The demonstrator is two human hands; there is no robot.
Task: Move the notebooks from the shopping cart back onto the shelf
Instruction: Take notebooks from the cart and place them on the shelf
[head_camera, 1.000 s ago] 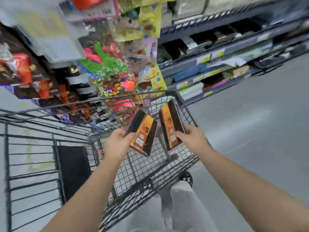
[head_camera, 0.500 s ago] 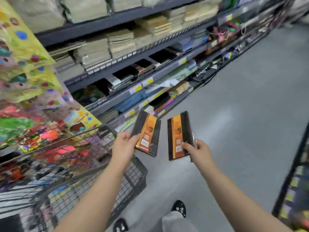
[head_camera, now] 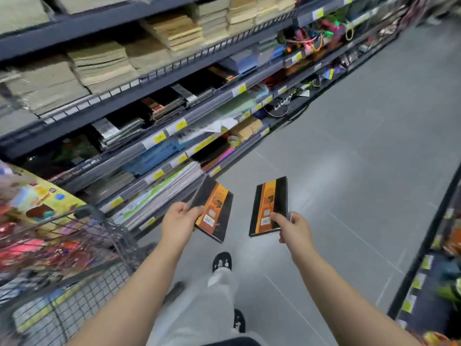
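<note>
Orange-banded left notebook (head_camera: 215,208) pinched at its near edge by left grip (head_camera: 178,222), right notebook (head_camera: 270,204) likewise by right grip (head_camera: 294,228), both short of the shelf (head_camera: 159,151). Risk: edge-holds slipping, notebooks dropping.

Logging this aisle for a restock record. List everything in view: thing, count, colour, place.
left notebook: one, black with orange band, held above floor
right notebook: one, same colours, held beside it
shopping cart: one, grey wire, lower left
packs: many, multicoloured, in the cart
shelf: one, dark grey, several tiers, left
paper stacks: many, tan, upper tiers
price tags: many, yellow and white, shelf edges
floor: one, grey, right
shoes: two, black with white, bottom centre
trousers: light grey, bottom centre
left grip: one, pinches left notebook
right grip: one, pinches right notebook
</note>
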